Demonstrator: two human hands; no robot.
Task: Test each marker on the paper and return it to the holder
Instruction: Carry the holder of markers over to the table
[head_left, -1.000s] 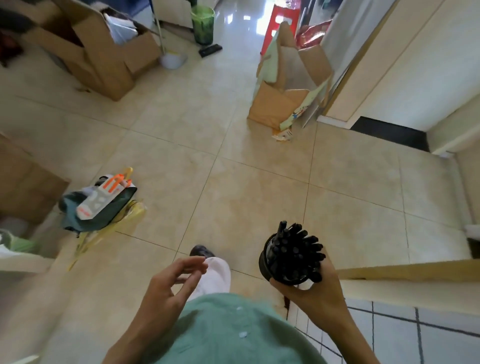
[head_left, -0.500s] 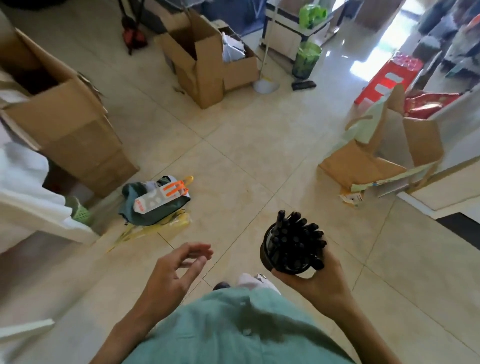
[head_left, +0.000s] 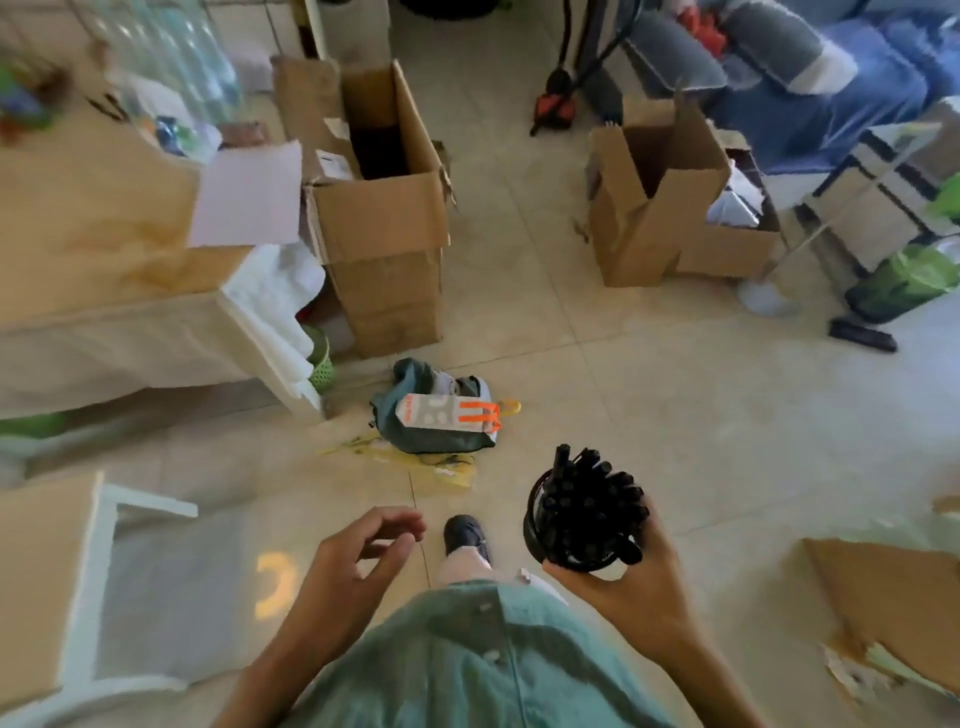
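A black round holder (head_left: 540, 525) packed with several black markers (head_left: 587, 501) is held upright-tilted in front of me; my right hand (head_left: 628, 577) grips it from below and the side. My left hand (head_left: 353, 561) hangs in the air to the left of the holder, fingers loosely curled, holding nothing. A white sheet of paper (head_left: 247, 197) lies on the tan table (head_left: 104, 244) at the left, far from both hands.
Open cardboard boxes stand on the tiled floor: one (head_left: 384, 228) beside the table, another (head_left: 670, 202) farther right. A green bag with an orange-and-white pack (head_left: 436, 415) lies on the floor ahead. A white chair (head_left: 93, 587) sits at lower left. Flattened cardboard (head_left: 883, 603) lies right.
The view has swung left: the table, paper and chair have come into sight and the boxes shifted right. Both hands keep their pose, the right still holding the marker holder.
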